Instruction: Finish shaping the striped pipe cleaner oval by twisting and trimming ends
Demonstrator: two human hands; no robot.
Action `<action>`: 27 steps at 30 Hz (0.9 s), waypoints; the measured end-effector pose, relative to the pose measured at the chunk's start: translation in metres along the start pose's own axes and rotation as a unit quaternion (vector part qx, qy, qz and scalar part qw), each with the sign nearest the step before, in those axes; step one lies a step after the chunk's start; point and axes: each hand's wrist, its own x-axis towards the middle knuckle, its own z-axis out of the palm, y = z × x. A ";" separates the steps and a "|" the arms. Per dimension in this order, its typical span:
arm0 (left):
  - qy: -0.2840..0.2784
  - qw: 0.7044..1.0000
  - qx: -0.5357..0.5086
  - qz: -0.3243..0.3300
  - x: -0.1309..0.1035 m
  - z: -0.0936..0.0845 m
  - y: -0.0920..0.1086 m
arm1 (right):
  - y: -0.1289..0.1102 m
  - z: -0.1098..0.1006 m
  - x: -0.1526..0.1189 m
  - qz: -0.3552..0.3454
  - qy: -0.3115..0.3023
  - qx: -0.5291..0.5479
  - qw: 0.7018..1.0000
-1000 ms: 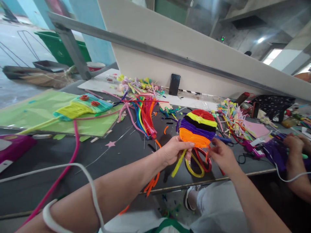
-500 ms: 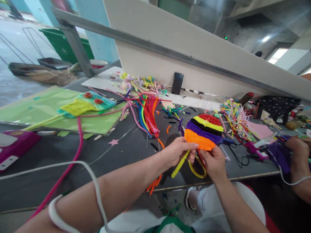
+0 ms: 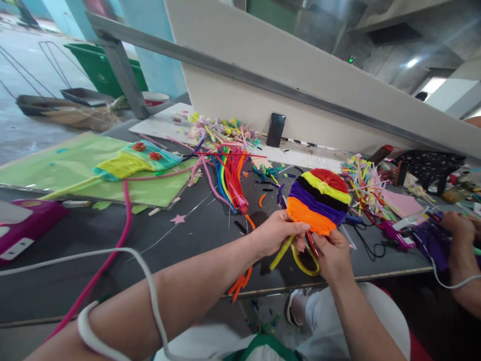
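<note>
Between my hands is a round striped disc of fuzzy pipe cleaners [image 3: 319,198], banded red, yellow, black, purple and orange, raised above the table. My left hand [image 3: 283,231] pinches its lower left edge, thumb on the orange band. At the lower right edge my right hand [image 3: 334,249] grips it, with those fingertips partly behind the disc. A yellow pipe cleaner [image 3: 306,269] hangs in a loop below the disc, its loose end near my left fingers. To the left of my hands lies a bundle of rainbow pipe cleaners [image 3: 233,185].
A yellow and teal fuzzy piece [image 3: 137,159] rests on a green sheet [image 3: 165,190] at left. A phone [image 3: 276,129] leans on the white partition. White cord [image 3: 145,271] crosses my left forearm. At right, another person's hand [image 3: 460,235] is beside purple material [image 3: 432,243].
The striped disc has tilted up and shows more of its face. Both my hands keep their hold. The other person's hands at right have shifted slightly.
</note>
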 end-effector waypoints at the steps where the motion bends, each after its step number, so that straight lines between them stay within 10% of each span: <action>1: -0.008 1.000 0.001 -0.003 0.001 -0.002 0.000 | -0.002 0.001 -0.002 0.003 -0.003 0.006 1.000; 10: -0.086 0.996 -0.008 -0.030 0.001 -0.004 0.001 | -0.006 -0.012 0.001 -0.040 0.049 -0.005 0.998; 27: -0.024 1.000 -0.001 -0.003 0.006 -0.007 -0.013 | -0.008 -0.001 0.000 0.032 0.037 0.056 0.997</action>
